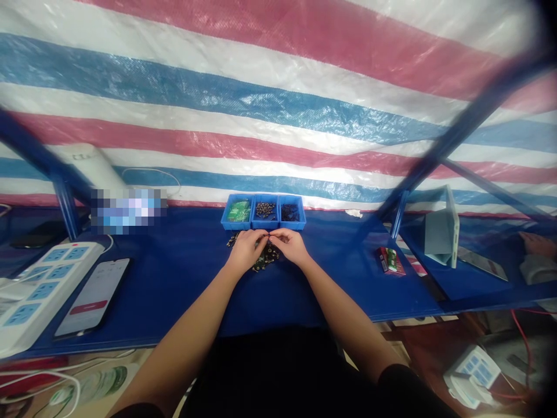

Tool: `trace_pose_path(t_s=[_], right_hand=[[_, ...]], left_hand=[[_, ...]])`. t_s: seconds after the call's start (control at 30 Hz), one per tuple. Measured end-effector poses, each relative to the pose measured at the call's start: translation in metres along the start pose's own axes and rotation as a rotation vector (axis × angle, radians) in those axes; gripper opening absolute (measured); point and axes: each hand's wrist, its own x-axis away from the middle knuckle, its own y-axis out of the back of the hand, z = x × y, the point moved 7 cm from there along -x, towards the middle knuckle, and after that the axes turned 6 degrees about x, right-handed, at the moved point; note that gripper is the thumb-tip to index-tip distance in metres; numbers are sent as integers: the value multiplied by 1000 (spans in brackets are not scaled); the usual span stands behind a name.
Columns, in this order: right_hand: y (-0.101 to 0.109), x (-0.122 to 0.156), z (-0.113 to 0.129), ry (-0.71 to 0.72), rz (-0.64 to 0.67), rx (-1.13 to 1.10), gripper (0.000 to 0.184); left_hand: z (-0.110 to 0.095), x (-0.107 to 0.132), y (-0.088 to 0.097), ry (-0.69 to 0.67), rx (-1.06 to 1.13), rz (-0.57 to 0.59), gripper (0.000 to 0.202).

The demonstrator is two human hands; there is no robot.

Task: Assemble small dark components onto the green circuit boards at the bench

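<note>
Power strip [41, 290], white with blue sockets, is lying far out to the left of the left hand [246, 249], at the near edge of the blue table cover [183, 273]. Just beside the strip, on the side toward the hands, a phone [93, 296] is lying face up with its screen lit.

The left hand is resting palm down on the cover, fingers curling in narrow, tips pinching toward the right hand [292, 244]. Between and partly beneath both hands a pile of small dark parts [264, 261] is lying on the cover; a few loose pieces are lying just left of the left hand. Directly beyond the fingertips, three blue bins [263, 212] are standing in a touching row, holding green, brownish and black pieces.

The right hand is mirroring the left, fingers narrow, its tips meeting the left's. Whether a part is sitting in the pinch cannot be told.

Well right of the right hand a small red and green packet [389, 259] is lying. Farther right a tablet [444, 229] is standing propped up, and another person's hand [537, 244] is resting at the edge.
</note>
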Motion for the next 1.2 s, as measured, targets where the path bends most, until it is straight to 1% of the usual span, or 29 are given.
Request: trace_pose_path(t_s=[0.3, 0.53, 0.73, 0.93, 1.2], right_hand=[[-1, 0, 3, 5, 4, 24, 28], [-1, 1, 4, 18, -1, 39, 31], [-2, 2, 1, 36, 2, 72, 31], [-2, 2, 3, 44, 8, 82, 30], [2, 0, 1, 32, -30, 64, 28]], left_hand=[[5, 1, -4, -14, -7, 17, 18], [5, 2, -5, -9, -24, 41, 23], [4, 1, -4, 4, -34, 35, 23], [2, 0, -6, 10, -34, 65, 27], [2, 1, -4, 27, -13, 27, 23]])
